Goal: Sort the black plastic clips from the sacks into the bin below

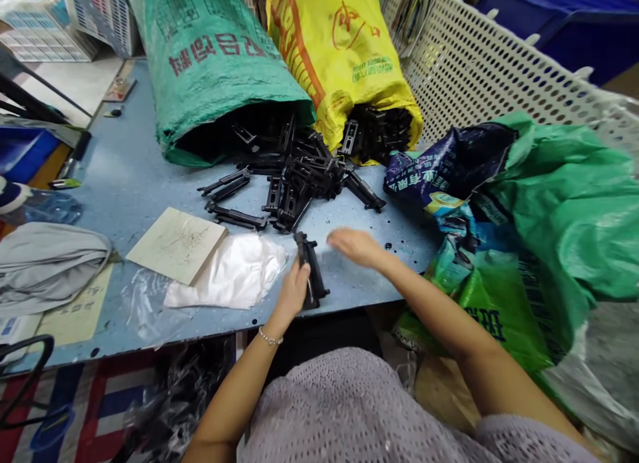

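My left hand (pixel 294 289) is closed around black plastic brackets (pixel 313 271), long narrow pieces held together near the table's front edge. To their right, my right hand (pixel 355 245) hovers over the table, slightly blurred, fingers stretched toward the brackets but apart from them. I see nothing in it. Beyond both hands lies a heap of similar black parts (pixel 309 173). It spills from the mouth of a green woven sack (pixel 229 64), and more parts fill a yellow sack (pixel 349 44) beside it.
A square tile (pixel 177 245) rests partly on white plastic bags (pixel 234 270) at left. Crumpled green sacks (pixel 564 190) crowd the right side, before a white perforated crate (pixel 479 70). A grey cloth (pixel 50 263) lies at the far left of the blue table (pixel 130 183).
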Available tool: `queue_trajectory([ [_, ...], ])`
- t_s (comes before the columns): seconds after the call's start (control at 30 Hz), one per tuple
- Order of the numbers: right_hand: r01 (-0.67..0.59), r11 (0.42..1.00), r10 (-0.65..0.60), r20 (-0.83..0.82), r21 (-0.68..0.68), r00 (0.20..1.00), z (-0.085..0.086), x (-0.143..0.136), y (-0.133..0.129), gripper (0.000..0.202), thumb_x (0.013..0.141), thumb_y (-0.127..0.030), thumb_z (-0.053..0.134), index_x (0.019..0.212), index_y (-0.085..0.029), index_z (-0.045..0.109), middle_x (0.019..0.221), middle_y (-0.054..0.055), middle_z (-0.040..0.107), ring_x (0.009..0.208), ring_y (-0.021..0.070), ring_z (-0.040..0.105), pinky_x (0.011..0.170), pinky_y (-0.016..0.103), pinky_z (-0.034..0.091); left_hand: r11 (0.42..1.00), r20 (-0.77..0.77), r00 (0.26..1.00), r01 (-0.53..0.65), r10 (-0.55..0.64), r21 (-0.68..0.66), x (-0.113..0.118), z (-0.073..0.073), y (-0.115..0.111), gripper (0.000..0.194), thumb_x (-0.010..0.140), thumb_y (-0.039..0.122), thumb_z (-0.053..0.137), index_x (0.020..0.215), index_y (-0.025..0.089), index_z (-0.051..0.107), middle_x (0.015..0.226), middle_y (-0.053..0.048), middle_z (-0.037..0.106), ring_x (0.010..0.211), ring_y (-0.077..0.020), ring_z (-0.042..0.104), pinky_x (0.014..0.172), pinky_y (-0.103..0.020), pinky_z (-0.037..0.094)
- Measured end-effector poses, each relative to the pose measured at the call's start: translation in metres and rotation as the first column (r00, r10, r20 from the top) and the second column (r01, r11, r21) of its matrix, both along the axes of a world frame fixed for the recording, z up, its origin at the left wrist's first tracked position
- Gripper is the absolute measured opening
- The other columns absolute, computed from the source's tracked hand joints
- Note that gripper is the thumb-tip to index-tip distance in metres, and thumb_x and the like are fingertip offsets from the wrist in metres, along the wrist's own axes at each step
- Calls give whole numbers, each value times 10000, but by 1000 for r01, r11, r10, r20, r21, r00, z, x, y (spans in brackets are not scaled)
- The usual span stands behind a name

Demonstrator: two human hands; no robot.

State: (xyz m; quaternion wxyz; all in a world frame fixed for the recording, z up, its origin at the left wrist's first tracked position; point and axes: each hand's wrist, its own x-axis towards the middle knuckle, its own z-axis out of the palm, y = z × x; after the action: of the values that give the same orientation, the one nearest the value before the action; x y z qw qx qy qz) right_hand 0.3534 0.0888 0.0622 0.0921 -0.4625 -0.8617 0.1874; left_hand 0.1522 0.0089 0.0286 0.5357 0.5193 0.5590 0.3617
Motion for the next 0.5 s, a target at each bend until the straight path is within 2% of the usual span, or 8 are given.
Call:
queue_trajectory([
  [0.03,216,976,-217,23,22,976,1,13,25,349,1025,-312,330,1067,-186,652,1027,118,689,937,226,598,804,334,431,999,-124,992,37,-36,6,5,-4,-2,511,922,490,424,1279,159,582,943,-116,727,898,-278,678,869,-392,469],
  [0.1,575,817,-576,6,40,818,4,36,67,328,989,-246,376,1182,-118,608,1158,204,646,1092,287,546,929,421,392,997,-312,947,70,-73,-20,12,-9,-6,538,901,458,484,1334,149,561,791,-108,718,855,-312,684,876,-428,456],
  [0.17,750,661,-751,-38,-24,660,4,53,89,342,955,-229,423,1188,-44,591,1185,275,615,1150,334,509,966,476,360,999,-399,916,46,-51,-22,15,-10,-8,523,872,458,552,1290,148,606,664,-94,674,829,-337,682,882,-458,446],
  [0.23,780,617,-787,-78,-109,612,3,59,85,345,952,-270,429,1123,-36,615,1110,260,645,1084,322,551,925,448,400,999,-371,928,19,-6,30,14,-6,-5,479,854,490,595,1203,170,661,726,-118,681,918,-352,668,936,-480,423],
  [0.3,669,689,-725,-242,-279,645,0,51,56,391,969,-366,400,1078,-73,634,993,181,679,949,264,606,833,378,458,996,-209,978,2,16,89,11,2,4,482,836,530,624,1190,205,660,953,-150,698,1057,-335,631,1000,-470,397],
  [0.37,327,788,-603,-545,-522,583,-1,32,14,464,962,-484,396,1078,-104,635,909,117,680,857,222,623,767,340,482,995,108,994,-19,8,100,10,14,15,550,826,559,637,1275,246,587,1191,-140,646,1159,-284,590,1033,-431,397],
  [0.43,-7,780,-518,-651,-626,555,2,10,-26,477,934,-555,454,1046,-132,646,860,87,673,835,208,629,756,333,491,999,436,900,-36,22,24,12,27,24,564,847,585,601,1302,258,533,1247,-113,618,1134,-235,605,994,-390,446],
  [0.5,-20,793,-460,-621,-609,635,10,-10,-49,464,960,-572,408,937,-171,641,812,56,658,789,188,615,756,335,493,995,597,796,-62,97,-78,12,38,28,463,870,552,589,1208,235,566,1135,-76,651,993,-189,645,897,-333,501],
])
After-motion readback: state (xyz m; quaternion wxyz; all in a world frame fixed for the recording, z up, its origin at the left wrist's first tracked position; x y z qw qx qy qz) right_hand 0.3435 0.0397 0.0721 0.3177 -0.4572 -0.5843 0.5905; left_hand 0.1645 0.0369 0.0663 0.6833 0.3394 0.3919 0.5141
